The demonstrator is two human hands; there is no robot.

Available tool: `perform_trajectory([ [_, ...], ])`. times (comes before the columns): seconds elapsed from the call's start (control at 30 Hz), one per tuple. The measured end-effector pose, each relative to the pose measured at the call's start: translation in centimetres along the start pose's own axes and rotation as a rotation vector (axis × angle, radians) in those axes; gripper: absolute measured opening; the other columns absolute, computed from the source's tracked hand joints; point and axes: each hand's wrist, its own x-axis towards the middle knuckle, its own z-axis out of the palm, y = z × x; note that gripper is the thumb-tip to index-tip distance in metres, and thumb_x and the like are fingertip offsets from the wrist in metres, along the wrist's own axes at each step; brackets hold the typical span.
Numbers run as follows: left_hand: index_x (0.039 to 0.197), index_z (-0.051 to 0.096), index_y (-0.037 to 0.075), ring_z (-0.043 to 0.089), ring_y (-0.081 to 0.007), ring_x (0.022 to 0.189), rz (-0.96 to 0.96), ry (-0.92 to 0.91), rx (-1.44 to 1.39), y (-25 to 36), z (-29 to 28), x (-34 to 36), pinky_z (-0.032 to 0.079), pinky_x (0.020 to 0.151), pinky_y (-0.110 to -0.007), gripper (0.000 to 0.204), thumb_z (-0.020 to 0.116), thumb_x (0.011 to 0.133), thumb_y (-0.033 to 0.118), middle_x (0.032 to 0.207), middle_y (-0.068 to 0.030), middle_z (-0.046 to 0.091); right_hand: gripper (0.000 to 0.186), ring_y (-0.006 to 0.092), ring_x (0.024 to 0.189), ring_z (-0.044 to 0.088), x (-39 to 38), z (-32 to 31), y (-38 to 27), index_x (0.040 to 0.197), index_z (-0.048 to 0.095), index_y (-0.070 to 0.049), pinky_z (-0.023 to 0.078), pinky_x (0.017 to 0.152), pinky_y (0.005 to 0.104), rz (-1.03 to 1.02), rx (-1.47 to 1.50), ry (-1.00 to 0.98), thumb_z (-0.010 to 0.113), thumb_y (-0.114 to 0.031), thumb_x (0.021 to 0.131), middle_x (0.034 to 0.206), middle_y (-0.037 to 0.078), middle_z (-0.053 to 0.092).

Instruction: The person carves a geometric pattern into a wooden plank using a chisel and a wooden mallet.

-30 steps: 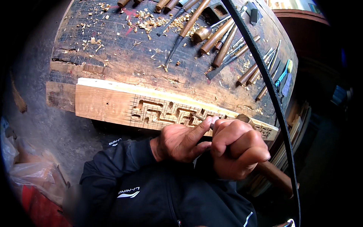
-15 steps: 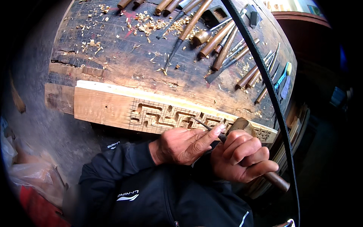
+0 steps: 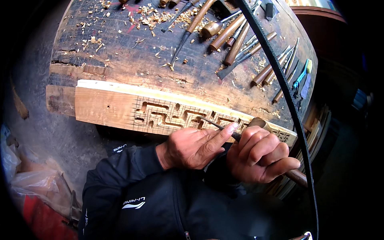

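Note:
A long pale wooden board (image 3: pixel 106 106) stands along the bench's near edge, its face cut with a grid-lined pattern of grooves and slots. My right hand (image 3: pixel 260 156) is wrapped round a slim carving chisel, whose brown wooden handle (image 3: pixel 297 177) sticks out below the fist. The thin dark chisel blade (image 3: pixel 212 123) points up and left, its tip at one of the cut slots. My left hand (image 3: pixel 196 148) lies against the board's lower edge, closed on the blade near its middle; some of its fingers are hidden. Just above my right fist shows a rounded wooden piece (image 3: pixel 259 122).
On the worn wooden bench (image 3: pixel 132 72) lie several wooden-handled chisels (image 3: pixel 236 46) and curled shavings (image 3: pixel 156 18). A blue-handled brush (image 3: pixel 303 76) is at the right. A dark strap (image 3: pixel 276 68) crosses the view. Plastic bags (image 3: pixel 38 180) lie at the lower left.
The view has shifted slightly. Both hands keep their hold on the chisel, and its tip stays at about the same slot of the board.

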Motion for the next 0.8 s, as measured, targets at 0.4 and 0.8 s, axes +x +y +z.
perform_trajectory([
  [0.4, 0.153, 0.055, -0.013, 0.083, -0.0267, 0.085, 0.015, 0.07, -0.015, -0.3, 0.2, -0.1, 0.061, 0.063, -0.031, 0.071, 0.086, 0.096, 0.016, 0.12, -0.0259, 0.081, 0.063, 0.0111, 0.038, 0.029, 0.8, 1.2, -0.2, 0.072, 0.041, -0.014, 0.027, 0.038, 0.0264, 0.093, -0.013, -0.086, 0.032, -0.05, 0.124, 0.063, 0.006, 0.052],
  [0.8, 0.152, 0.055, -0.013, 0.084, -0.0256, 0.088, 0.026, 0.184, -0.075, -0.4, 0.6, -0.2, 0.065, 0.065, -0.032, 0.059, 0.077, 0.104, 0.013, 0.124, -0.026, 0.08, 0.062, 0.0112, 0.04, 0.03, 0.5, 2.3, -0.7, 0.075, 0.041, -0.013, 0.027, 0.04, 0.0268, 0.092, -0.194, -0.133, 0.032, -0.05, 0.123, 0.063, 0.007, 0.053],
])
